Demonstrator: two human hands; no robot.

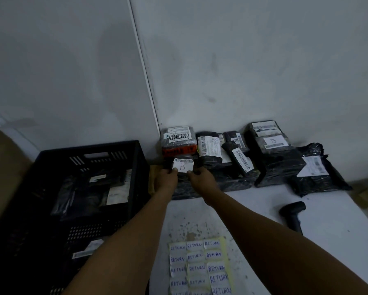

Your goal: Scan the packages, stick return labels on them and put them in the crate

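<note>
- At the table's far edge, both hands hold one small black package [182, 167]: the left hand [165, 180] pinches its left side, the right hand [202, 179] grips its right side.
- Its white label shows a barcode strip along the top and a handwritten "B" below.
- Against the wall [242, 60] lies a row of black packages [238, 154], most with barcode labels; the print is too small to read.
- One package [177, 141] at the row's left end has an orange band with unreadable writing; another [272, 141] further right carries a handwritten "B".
- Near the table's front edge lies a label sheet [200, 267], each sticker handwritten "RETURN" in blue.
- A black scanner [292, 213] lies on the table [264, 209] to the right, well apart from the hands.
- Left of the table stands the black crate [89, 188], just beside the held package, with several wrapped packages inside [106, 188].
- Bare tabletop lies between the label sheet, the scanner and the row.
</note>
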